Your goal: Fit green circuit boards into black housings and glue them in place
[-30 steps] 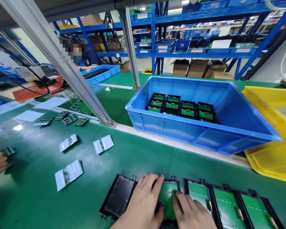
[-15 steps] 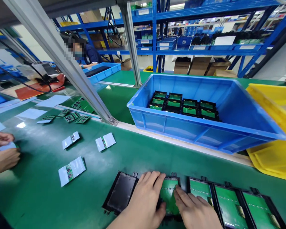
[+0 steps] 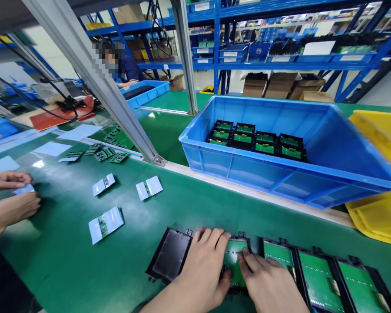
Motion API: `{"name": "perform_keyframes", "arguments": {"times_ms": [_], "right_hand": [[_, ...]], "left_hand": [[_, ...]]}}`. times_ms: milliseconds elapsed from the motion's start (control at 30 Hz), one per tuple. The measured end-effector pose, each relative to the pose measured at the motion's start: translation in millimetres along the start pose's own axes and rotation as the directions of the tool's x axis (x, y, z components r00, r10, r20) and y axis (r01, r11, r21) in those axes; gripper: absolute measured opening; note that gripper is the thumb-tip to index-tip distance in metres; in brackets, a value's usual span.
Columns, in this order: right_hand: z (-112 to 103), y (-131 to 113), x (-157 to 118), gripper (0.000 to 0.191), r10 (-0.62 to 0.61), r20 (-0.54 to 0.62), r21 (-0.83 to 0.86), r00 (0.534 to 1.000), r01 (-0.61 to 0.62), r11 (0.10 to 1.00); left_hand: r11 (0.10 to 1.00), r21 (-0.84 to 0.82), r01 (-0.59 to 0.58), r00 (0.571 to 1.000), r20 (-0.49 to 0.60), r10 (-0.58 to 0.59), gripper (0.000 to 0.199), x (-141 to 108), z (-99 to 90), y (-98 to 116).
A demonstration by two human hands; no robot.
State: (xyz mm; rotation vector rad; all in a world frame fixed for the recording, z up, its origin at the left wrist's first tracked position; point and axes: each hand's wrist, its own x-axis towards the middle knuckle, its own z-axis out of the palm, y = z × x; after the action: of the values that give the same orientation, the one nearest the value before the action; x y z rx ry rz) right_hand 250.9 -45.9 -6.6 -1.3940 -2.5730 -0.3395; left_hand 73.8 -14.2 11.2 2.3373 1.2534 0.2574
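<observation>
At the far left, a co-worker's hands [image 3: 26, 206] are handling a small pale-wrapped piece [image 3: 24, 189], while green circuit boards [image 3: 104, 154] are lying in a loose group beyond. Three pale-banded board bundles [image 3: 106, 224] are sitting apart on the green bench [image 3: 68, 265]. Nearer the middle, a black housing [image 3: 170, 254] is lying beside the left wrist, showing a dark face and no green board. The left hand [image 3: 202, 265] is reaching across the next black frame; its fingers are lying close together near the top edge, with the thumb standing apart, lower down by the board. The green board [image 3: 236, 261] is lying in that frame, between and partly under both hands. The right hand [image 3: 270, 278] is touching the board with its fingertips, fingers bunching together; its thumb is hiding, so I cannot tell whether it is closing on anything. Farther right, three framed boards [image 3: 321, 278] are resting in a row, their green faces looking seated. Behind them, a blue bin [image 3: 247, 171] is holding more framed boards [image 3: 243, 138], and a yellow bin [image 3: 371, 217] is standing beyond its right end. Judging by this, the row at right is looking filled, the middle board is getting its fitting or checking, and the dark-faced housing is showing no such board.
</observation>
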Motion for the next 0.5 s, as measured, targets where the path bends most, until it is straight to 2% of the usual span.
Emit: {"name": "perform_keyframes", "arguments": {"times_ms": [133, 267, 367, 433, 500], "right_hand": [[4, -9, -4, 0.031, -0.052, 0.047, -0.06, 0.998, 0.055, 0.997], [4, -6, -6, 0.034, -0.112, 0.04, -0.097, 0.993, 0.116, 0.989], [-2, 8, -4, 0.038, -0.153, -0.009, -0.047, 0.988, 0.153, 0.987], [-9, 20, -2, 0.041, -0.157, -0.085, 0.03, 0.984, 0.16, 0.987], [-14, 33, -1, 0.042, -0.162, -0.176, 0.093, 0.971, 0.181, 0.979]], "left_hand": [[1.0, 0.011, 0.007, 1.0, -0.009, -0.007, 0.062, -2, 0.9, 6], [0.999, -0.021, -0.028, 0.998, -0.059, 0.027, 0.071, -7, -6.0, 2], [0.999, -0.031, 0.026, 0.985, -0.172, -0.031, 0.066, -10, -31.7, -33], [0.991, -0.007, 0.137, 0.947, -0.292, -0.133, 0.051, -11, -59.0, -73], [0.972, -0.012, 0.237, 0.892, -0.393, -0.222, 0.056, -13, -87.4, -118]]}}
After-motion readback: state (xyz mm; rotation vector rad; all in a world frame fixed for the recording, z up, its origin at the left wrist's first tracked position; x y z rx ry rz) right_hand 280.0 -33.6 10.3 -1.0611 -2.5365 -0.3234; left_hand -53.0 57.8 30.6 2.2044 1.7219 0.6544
